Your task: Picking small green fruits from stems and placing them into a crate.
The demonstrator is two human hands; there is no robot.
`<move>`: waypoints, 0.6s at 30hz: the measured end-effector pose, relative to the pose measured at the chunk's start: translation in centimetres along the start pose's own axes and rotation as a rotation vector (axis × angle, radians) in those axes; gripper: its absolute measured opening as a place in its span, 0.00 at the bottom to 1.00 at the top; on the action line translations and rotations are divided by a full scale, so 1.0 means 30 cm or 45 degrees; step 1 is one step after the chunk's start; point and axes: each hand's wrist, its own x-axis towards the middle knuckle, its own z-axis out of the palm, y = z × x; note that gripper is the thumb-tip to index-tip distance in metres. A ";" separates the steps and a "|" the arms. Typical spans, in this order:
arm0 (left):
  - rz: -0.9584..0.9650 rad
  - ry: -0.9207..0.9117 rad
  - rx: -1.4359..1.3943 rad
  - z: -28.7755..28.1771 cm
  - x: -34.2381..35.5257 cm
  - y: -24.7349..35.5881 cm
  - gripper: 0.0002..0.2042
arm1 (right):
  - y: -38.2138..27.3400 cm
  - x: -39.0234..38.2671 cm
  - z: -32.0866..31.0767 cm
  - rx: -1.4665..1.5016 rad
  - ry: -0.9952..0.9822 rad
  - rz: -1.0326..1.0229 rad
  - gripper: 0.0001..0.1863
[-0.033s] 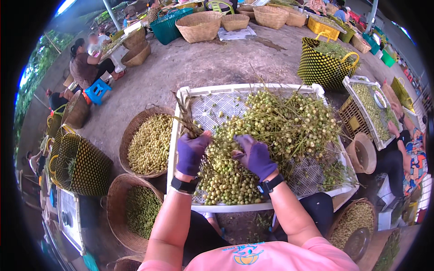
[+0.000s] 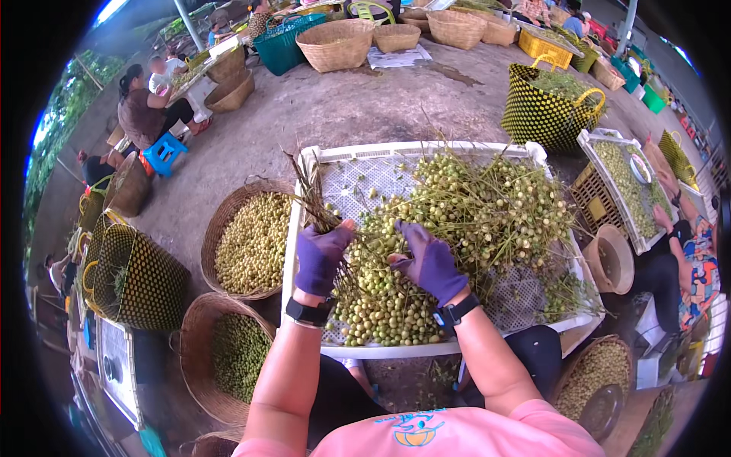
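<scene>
Head view, looking down: the worker's left hand (image 2: pixel 321 259), in a purple glove with a black band (image 2: pixel 307 312) at the wrist, is closed around a bundle of thin brown dry stems (image 2: pixel 316 209) that juts up near the left rim of a white perforated plastic tray (image 2: pixel 349 186). Just across from it, the right hand (image 2: pixel 430 263), also in purple, is open, thumb and forefinger parted above small round yellow-green fruits (image 2: pixel 396 324); whether its fingertips touch any, I can't quite tell from here. Those fruits lie in the tray, loose along the near side and attached to tangled twigs toward the far right.

Left of the tray stands a round brown wicker basket (image 2: pixel 221 217) of pale yellow fruits, and nearer the worker a second wicker basket (image 2: pixel 196 346) with greener ones. Beyond the far right corner sits a black-and-yellow woven basket (image 2: pixel 544 114). Over on the left, a person in a brown top (image 2: pixel 141 114) sits on a blue plastic stool (image 2: pixel 164 154).
</scene>
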 end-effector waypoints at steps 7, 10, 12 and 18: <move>-0.082 -0.264 -0.149 0.008 -0.052 -0.009 0.10 | -0.049 0.000 0.106 0.414 0.101 -0.103 0.24; -0.222 -0.279 -0.202 0.081 -0.078 -0.043 0.10 | -0.022 -0.028 0.130 0.329 0.078 -0.135 0.14; -0.259 -0.252 -0.461 0.070 -0.075 -0.098 0.10 | -0.060 -0.038 0.120 0.209 -0.012 -0.102 0.15; -0.204 -0.061 -0.319 0.028 -0.017 -0.150 0.09 | -0.099 -0.023 0.087 0.223 0.091 -0.100 0.17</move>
